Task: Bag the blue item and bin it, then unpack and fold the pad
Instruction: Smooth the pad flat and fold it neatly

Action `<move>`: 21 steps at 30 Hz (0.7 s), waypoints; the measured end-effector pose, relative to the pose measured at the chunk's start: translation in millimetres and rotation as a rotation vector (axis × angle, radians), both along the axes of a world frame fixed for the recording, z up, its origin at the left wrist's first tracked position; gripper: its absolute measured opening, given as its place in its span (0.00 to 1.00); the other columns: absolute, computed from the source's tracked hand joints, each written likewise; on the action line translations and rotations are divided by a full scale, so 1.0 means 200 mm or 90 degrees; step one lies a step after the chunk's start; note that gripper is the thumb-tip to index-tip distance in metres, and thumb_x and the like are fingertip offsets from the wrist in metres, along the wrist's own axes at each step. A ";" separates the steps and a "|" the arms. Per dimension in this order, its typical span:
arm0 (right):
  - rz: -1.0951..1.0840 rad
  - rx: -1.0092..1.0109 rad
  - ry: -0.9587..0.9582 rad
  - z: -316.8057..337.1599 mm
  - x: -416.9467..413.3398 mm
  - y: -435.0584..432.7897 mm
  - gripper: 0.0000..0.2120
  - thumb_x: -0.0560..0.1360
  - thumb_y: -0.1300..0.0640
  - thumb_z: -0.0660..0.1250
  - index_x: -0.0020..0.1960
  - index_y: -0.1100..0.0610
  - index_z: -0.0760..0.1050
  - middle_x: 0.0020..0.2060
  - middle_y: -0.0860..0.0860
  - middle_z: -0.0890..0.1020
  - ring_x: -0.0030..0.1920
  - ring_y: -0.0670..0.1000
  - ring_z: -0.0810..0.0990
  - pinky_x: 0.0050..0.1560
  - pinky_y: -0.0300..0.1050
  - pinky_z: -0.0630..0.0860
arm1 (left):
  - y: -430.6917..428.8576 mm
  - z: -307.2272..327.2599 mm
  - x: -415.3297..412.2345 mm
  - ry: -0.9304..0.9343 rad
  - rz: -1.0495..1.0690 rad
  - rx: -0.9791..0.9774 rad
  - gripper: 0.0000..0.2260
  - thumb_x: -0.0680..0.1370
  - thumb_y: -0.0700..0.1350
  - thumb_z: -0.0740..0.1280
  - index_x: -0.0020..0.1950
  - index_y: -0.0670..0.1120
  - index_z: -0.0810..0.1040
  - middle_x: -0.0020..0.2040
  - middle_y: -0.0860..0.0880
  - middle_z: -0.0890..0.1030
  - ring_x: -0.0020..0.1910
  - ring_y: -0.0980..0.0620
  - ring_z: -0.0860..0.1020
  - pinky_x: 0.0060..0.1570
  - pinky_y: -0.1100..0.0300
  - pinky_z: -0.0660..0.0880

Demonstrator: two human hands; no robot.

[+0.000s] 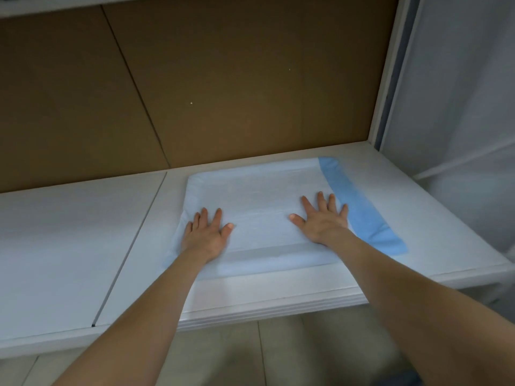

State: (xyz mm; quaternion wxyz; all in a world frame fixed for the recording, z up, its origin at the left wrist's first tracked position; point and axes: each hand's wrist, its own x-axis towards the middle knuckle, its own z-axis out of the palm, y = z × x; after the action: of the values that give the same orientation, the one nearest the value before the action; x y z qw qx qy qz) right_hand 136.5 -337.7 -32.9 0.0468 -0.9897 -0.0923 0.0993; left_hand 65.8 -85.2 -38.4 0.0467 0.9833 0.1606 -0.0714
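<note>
Pad (259,196) — perhaps folded — on white shelf (69,246), cardboard (223,93) behind.

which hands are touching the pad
Touching, both. The head view shows the left hand and right hand lying flat, fingers spread, on the pad.

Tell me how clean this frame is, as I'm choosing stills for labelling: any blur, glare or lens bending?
Head view: dim light, no glare; the pad and the left hand and right hand flat on it are slightly soft; the wide lens bends the table edge; the floor at the bottom is smeared.
</note>
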 end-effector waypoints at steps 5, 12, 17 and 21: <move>-0.048 -0.060 -0.002 0.06 -0.08 -0.06 0.32 0.79 0.35 0.41 0.78 0.46 0.39 0.78 0.54 0.39 0.77 0.62 0.38 0.73 0.66 0.41 | -0.04 0.06 -0.08 0.022 0.014 -0.017 0.28 0.81 0.61 0.45 0.79 0.53 0.45 0.79 0.43 0.42 0.78 0.44 0.44 0.76 0.50 0.45; 0.092 0.021 0.050 0.09 -0.28 -0.05 0.31 0.79 0.34 0.44 0.78 0.45 0.48 0.78 0.51 0.44 0.77 0.59 0.41 0.75 0.62 0.44 | -0.25 0.11 -0.23 0.032 -0.111 -0.052 0.26 0.81 0.60 0.44 0.78 0.55 0.51 0.79 0.49 0.47 0.78 0.49 0.47 0.75 0.49 0.48; 0.141 0.116 0.065 0.14 -0.38 -0.09 0.35 0.74 0.31 0.56 0.76 0.47 0.59 0.77 0.49 0.57 0.76 0.54 0.54 0.75 0.55 0.54 | -0.30 0.11 -0.35 -0.011 -0.189 -0.082 0.24 0.81 0.62 0.50 0.76 0.58 0.59 0.79 0.54 0.54 0.78 0.53 0.52 0.76 0.53 0.51; 0.170 0.106 0.044 0.18 -0.44 -0.12 0.32 0.69 0.37 0.70 0.70 0.47 0.69 0.67 0.48 0.69 0.67 0.51 0.69 0.66 0.49 0.69 | -0.28 0.14 -0.42 -0.035 -0.208 -0.084 0.23 0.78 0.62 0.59 0.73 0.59 0.66 0.76 0.56 0.60 0.75 0.53 0.60 0.72 0.55 0.59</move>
State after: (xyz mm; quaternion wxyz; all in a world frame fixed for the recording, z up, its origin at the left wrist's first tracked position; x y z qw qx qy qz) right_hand 48.7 -360.7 2.9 0.1185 -0.9572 -0.2295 0.1306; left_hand -18.7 -140.7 -9.5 0.1036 0.9927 -0.0079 -0.0614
